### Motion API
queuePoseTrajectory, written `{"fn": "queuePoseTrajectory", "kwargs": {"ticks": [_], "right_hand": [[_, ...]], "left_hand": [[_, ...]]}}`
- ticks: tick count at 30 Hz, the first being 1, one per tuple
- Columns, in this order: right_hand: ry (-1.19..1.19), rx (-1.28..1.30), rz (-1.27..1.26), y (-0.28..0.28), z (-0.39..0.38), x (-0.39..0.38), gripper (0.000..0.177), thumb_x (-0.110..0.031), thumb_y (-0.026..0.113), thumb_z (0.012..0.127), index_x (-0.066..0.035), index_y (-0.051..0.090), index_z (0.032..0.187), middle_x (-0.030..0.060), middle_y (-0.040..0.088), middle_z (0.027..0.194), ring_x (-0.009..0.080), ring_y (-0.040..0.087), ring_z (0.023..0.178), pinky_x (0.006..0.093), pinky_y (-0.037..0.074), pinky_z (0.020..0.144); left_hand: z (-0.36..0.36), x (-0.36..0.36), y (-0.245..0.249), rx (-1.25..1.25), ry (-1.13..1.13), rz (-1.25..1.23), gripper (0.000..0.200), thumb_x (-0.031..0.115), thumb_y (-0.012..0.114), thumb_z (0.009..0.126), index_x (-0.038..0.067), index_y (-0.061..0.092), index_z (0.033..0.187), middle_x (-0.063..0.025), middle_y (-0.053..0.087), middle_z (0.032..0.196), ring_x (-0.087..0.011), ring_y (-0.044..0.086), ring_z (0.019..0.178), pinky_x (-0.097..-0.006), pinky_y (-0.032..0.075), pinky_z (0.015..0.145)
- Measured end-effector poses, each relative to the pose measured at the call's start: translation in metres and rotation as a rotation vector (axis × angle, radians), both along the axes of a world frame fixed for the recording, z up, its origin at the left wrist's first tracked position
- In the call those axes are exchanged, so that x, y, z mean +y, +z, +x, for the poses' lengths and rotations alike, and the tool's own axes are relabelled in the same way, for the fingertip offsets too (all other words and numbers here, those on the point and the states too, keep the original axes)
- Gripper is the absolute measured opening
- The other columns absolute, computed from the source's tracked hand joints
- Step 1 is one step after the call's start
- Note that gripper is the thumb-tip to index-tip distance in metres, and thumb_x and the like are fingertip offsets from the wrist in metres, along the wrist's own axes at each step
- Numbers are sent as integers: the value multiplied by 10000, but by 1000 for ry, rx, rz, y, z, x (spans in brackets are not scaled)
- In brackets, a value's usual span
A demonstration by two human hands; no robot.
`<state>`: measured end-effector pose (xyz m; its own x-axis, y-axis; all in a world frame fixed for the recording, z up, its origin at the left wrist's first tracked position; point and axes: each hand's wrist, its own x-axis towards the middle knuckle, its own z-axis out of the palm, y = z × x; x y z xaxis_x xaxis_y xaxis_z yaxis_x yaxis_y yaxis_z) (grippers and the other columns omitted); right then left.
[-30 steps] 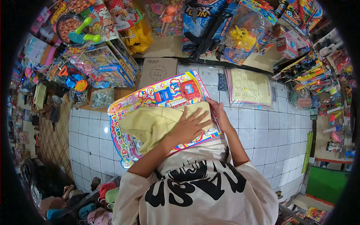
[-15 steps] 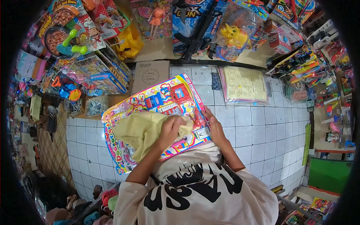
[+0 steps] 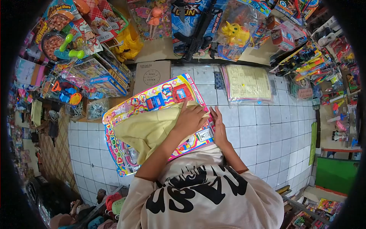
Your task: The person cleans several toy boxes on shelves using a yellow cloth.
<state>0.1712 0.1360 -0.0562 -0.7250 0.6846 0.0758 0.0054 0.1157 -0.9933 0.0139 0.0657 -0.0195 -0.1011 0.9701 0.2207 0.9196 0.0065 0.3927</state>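
A large flat doctor toy set (image 3: 108,143) on a colourful printed card lies tilted across my lap, its toy pieces partly covered. A pale yellow cloth (image 3: 146,126) is bunched over its middle. My left hand (image 3: 191,119) lies palm down on the cloth's right end, fingers spread and extended, pressing it to the pack. At the pack's right edge my right hand (image 3: 219,128) rests with straight fingers pointing up along the side, the palm against the edge. A barcode label (image 3: 204,134) shows between the two hands.
Beyond the pack stands a brown wall clock box (image 3: 152,78). A stack of plastic-wrapped papers (image 3: 248,84) lies on the tiled floor (image 3: 259,133). Packaged toys, including a black toy gun (image 3: 200,32), line the back and sides. Sandals (image 3: 114,202) sit at lower left.
My left hand has moved up and right with the cloth's end, its fist loosening into spread fingers. My right hand has shifted slightly, its fingers now more upright at the edge.
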Motion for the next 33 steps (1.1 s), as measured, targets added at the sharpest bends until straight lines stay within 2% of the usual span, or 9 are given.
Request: {"fn": "queuePoseTrajectory", "kwargs": {"ticks": [6,9,13,15,19,22,25,28,33], "right_hand": [[-16,-21,-159,6,2,-4,563,-364,191,1000,-13,128,1435,214,310,1424,282,321,1315,357,243,1071],[-23,-1,-53,-5,2,-3,562,-367,199,1000,-16,135,1435,219,313,1420,287,340,1301,357,267,1056],[-30,29,-98,-2,3,-1,568,-379,196,998,-24,134,1436,217,311,1421,293,336,1303,370,271,1056],[-21,-8,-87,-1,2,1,608,-437,172,988,-33,119,1440,207,305,1428,295,319,1313,386,260,1067],[-50,-83,-15,-2,-3,-1,484,-241,313,996,-1,211,1403,239,390,1362,298,406,1258,353,318,1027],[-54,-233,52,-7,-8,1,387,-133,416,961,9,373,1318,241,489,1268,312,485,1188,353,370,990],[23,-228,147,-6,-4,4,363,-96,416,942,-11,424,1295,223,436,1334,370,409,1250,375,337,1018],[122,-234,476,1,2,6,410,-48,434,883,-38,440,1292,198,364,1403,418,269,1325,428,279,1054],[327,-199,334,5,17,12,557,-79,487,747,-69,425,1301,173,302,1451,396,133,1379,493,152,1099]], "left_hand": [[2,8,9,-169,-320,-26,221,277,552,832,81,645,789,-63,602,836,-226,573,894,-484,250,1057],[18,2,9,-147,-417,-27,181,247,562,805,86,622,749,-67,574,782,-235,569,864,-447,286,1042],[2,-10,10,-226,-463,-23,238,300,550,848,101,640,941,-60,603,970,-229,545,1017,-436,286,1042],[2,-18,8,-92,-274,58,291,322,542,862,111,612,1051,-60,576,1095,-228,498,1115,-444,275,1049],[3,-17,2,-34,120,-9,375,347,542,871,131,560,1177,-89,496,1271,-257,412,1242,-470,266,1052],[-2,-14,-3,-91,173,61,349,358,551,865,110,594,1107,-139,458,1305,-345,376,1255,-487,284,1040],[-1,-20,-4,-59,124,50,304,362,553,866,120,638,1028,-114,475,1301,-372,332,1286,-486,274,1049],[-1,-30,1,-76,15,14,278,373,558,863,169,662,1021,-50,503,1290,-362,283,1325,-486,252,1067],[-5,-54,15,-158,-243,-8,283,343,608,829,228,659,1083,-6,535,1275,-321,304,1327,-459,256,1083]]}}
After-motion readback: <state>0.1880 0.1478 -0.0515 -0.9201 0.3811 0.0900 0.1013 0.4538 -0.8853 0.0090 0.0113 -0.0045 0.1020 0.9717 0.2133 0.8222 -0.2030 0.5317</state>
